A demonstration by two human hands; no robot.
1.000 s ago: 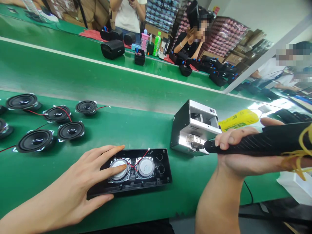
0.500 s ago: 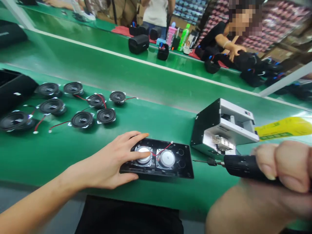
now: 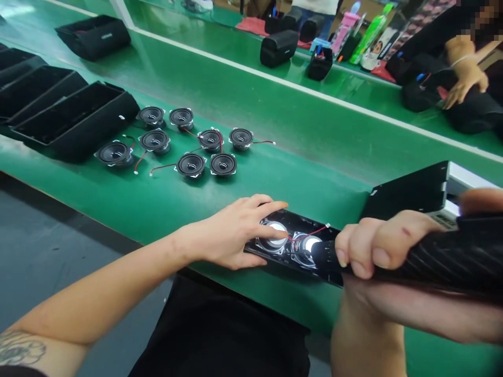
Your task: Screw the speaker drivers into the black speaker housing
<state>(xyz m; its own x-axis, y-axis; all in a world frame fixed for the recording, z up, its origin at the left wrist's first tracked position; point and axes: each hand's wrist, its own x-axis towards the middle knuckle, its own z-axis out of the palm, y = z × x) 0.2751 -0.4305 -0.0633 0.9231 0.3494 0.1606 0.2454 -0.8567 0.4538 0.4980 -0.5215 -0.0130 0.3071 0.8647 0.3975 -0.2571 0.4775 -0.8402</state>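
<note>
A black speaker panel (image 3: 310, 226) with two silver round drivers and a red wire lies at the near edge of the green bench (image 3: 165, 199). My left hand (image 3: 231, 230) rests flat on its left end, fingers spread, a fingertip on the left driver (image 3: 275, 235). My right hand (image 3: 377, 248) is wrapped round a black electric screwdriver (image 3: 444, 256), held level over the panel's right part. The screwdriver's tip is over the right driver (image 3: 308, 245) and hides it in part.
Several loose black speaker drivers (image 3: 190, 165) with red wires lie to the left, beside black plastic housings (image 3: 66, 118). A black and silver screw feeder box (image 3: 416, 188) stands right of the panel. Across the belt sit black speakers (image 3: 279, 47), bottles (image 3: 367, 34) and another person's hand (image 3: 466, 86).
My view has swung right and down. My right hand has brought the screwdriver from beside the feeder box over onto the panel's right driver. My left hand stays on the panel.
</note>
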